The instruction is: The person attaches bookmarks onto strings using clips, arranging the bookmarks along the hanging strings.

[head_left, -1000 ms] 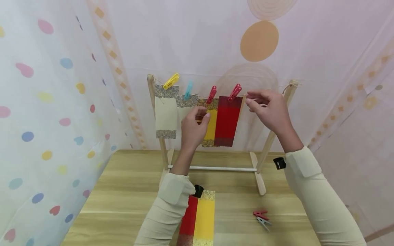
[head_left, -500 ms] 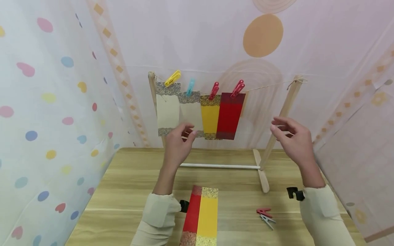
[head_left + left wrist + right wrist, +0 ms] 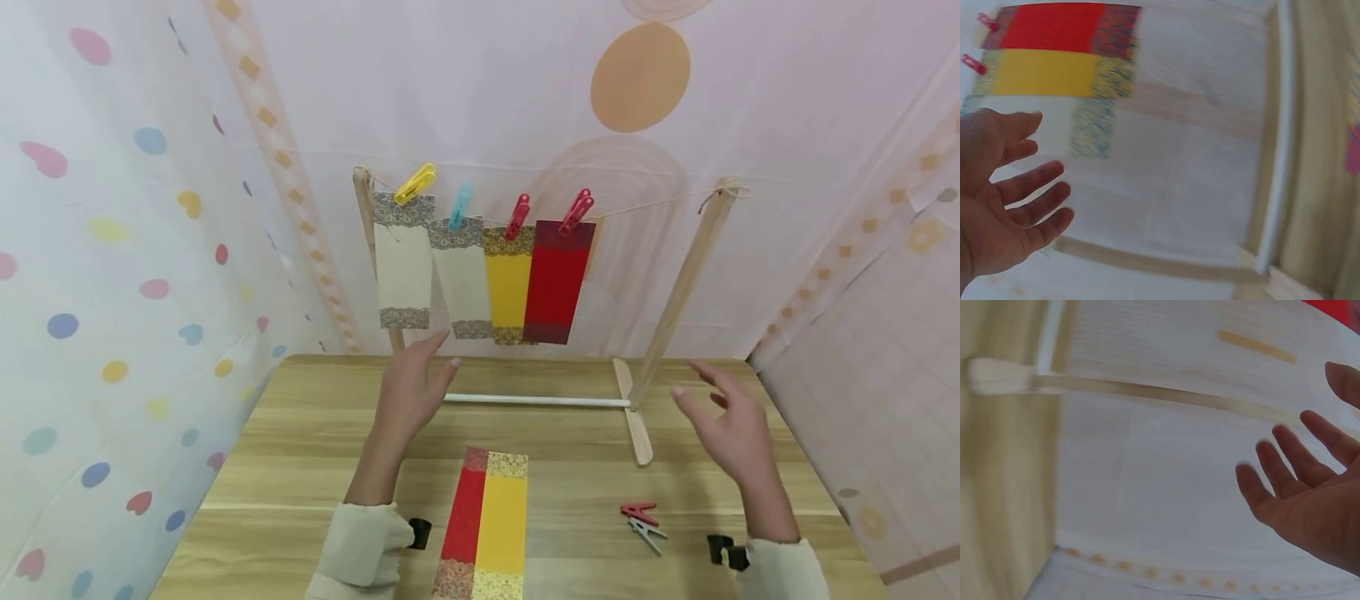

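Note:
My left hand [image 3: 411,385] is in the air in front of the rack's left post, fingers loosely spread and holding nothing. To the right, in front of the right post [image 3: 684,292], my right hand [image 3: 731,425] is also bare, its fingers relaxed. From the string hang two cream strips with patterned ends, the outer one [image 3: 405,267] and the inner one [image 3: 463,279], then a yellow strip [image 3: 512,287] and a red strip [image 3: 557,287]. A yellow clothespin [image 3: 415,184], a blue clothespin [image 3: 460,207] and two red clothespins, one of them [image 3: 577,212] on the red strip, pinch them.
On the wooden table [image 3: 300,467] lie a red strip [image 3: 466,512] and a yellow strip [image 3: 503,521], side by side. Right of them are a red clothespin [image 3: 639,512] and a grey clothespin [image 3: 646,533]. A white rod [image 3: 536,401] joins the rack's feet.
Both hands have dropped away from the hanging strips toward the table; the left went leftward, the right rightward. The hanging strips and clothespins stay on the string.

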`<state>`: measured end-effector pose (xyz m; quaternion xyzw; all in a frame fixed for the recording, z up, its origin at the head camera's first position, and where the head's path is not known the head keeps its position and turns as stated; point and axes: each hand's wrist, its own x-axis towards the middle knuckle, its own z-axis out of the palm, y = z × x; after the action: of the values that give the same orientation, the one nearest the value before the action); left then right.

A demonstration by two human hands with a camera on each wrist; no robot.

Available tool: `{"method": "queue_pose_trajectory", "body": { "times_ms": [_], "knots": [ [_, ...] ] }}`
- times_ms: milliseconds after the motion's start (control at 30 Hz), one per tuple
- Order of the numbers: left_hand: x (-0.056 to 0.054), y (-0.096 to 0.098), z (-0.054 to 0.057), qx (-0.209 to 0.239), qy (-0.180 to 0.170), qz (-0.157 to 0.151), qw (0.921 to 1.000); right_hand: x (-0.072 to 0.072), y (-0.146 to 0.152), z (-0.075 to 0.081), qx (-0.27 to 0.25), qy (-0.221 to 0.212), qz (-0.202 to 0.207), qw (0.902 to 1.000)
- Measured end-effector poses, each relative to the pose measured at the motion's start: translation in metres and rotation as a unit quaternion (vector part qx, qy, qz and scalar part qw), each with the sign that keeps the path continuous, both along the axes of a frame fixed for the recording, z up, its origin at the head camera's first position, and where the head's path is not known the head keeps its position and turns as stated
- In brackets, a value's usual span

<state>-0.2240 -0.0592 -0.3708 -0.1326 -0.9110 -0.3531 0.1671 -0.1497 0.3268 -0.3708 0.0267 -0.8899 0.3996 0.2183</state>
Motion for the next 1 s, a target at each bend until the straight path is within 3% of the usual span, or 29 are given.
{"method": "queue_pose_trajectory", "body": {
  "times_ms": [267, 400, 567, 667, 800, 1000],
  "knots": [
    [0.014, -0.008, -0.046, -0.138, -0.004, -0.017, 0.9902, 0.017, 0.0, -0.046, 0.129, -0.038, 0.055, 0.9894],
    [0.022, -0.007, -0.066, -0.194, -0.005, -0.017, 0.9808, 0.027, -0.002, -0.064, 0.155, -0.072, 0.088, 0.9813],
    [0.031, -0.003, -0.089, -0.255, -0.053, -0.031, 0.965, 0.04, -0.003, -0.083, 0.191, -0.128, 0.109, 0.9671],
    [0.034, -0.001, -0.1, -0.269, -0.083, -0.035, 0.9589, 0.043, -0.001, -0.094, 0.216, -0.145, 0.113, 0.9589],
    [0.037, -0.001, -0.11, -0.262, -0.115, -0.031, 0.9578, 0.045, 0.001, -0.106, 0.224, -0.164, 0.121, 0.953],
    [0.04, 0.003, -0.125, -0.196, -0.213, -0.041, 0.9563, 0.05, 0.003, -0.118, 0.214, -0.219, 0.117, 0.9448]
  ]
}}
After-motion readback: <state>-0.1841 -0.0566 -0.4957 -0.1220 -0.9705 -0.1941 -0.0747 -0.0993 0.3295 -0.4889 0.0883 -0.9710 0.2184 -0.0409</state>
